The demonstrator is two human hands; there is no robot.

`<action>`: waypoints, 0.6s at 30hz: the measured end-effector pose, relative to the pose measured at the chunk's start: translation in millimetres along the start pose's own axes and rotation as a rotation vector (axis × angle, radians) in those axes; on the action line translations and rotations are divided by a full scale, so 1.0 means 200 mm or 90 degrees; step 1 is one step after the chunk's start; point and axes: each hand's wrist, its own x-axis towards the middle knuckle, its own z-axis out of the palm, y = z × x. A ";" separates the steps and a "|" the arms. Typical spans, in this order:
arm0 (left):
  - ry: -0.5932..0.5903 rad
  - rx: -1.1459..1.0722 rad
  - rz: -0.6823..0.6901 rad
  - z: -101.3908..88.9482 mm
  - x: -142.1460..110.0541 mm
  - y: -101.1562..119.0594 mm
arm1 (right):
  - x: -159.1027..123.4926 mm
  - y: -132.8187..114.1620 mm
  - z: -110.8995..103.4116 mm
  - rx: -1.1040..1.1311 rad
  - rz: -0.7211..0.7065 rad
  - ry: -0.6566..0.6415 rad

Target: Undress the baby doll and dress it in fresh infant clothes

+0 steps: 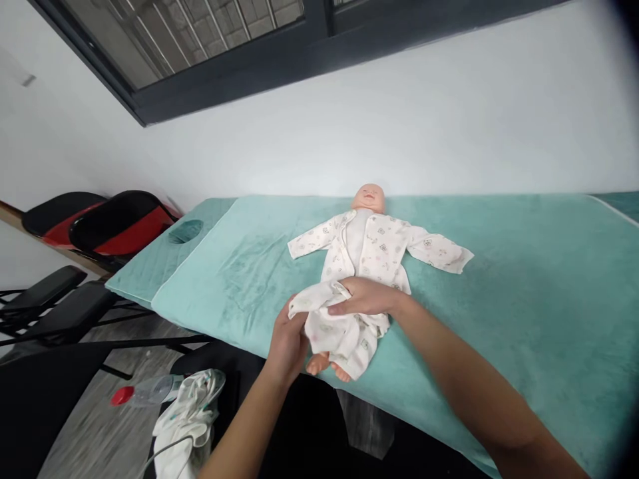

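A baby doll (pixel 369 196) lies face up, its head toward the wall. It wears a white printed jacket (pixel 383 247), open at the front over a plain white undershirt (pixel 355 236), with both sleeves spread. White printed baby pants (pixel 360 354) cover its legs, and bare feet (pixel 318 363) show below. My left hand (pixel 289 342) is closed on the bunched cloth of the pants from the left. On top, my right hand (pixel 367 297) pinches the same cloth over the doll's lower body. Some fingers are hidden in the folds.
The doll rests on a table with a teal cover (pixel 524 286) and a face hole (pixel 186 231). A white wall (pixel 449 126) and window stand behind. At lower left are a clear bottle with red cap (pixel 150 391), white cloth (pixel 190 419) and black chairs (pixel 74 309).
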 end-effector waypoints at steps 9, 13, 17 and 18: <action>0.128 -0.016 -0.059 -0.06 -0.30 -0.05 | 0.06 -0.04 0.08 -0.260 0.049 0.032; 0.191 -0.016 -0.118 -0.10 -0.42 -0.09 | 0.06 -0.04 0.10 -0.387 0.071 0.007; 0.206 -0.007 -0.164 -0.19 -0.44 -0.20 | 0.06 -0.03 0.13 -0.423 0.070 0.008; 0.200 -0.005 -0.169 -0.21 -0.42 -0.24 | 0.06 -0.03 0.14 -0.423 0.070 0.011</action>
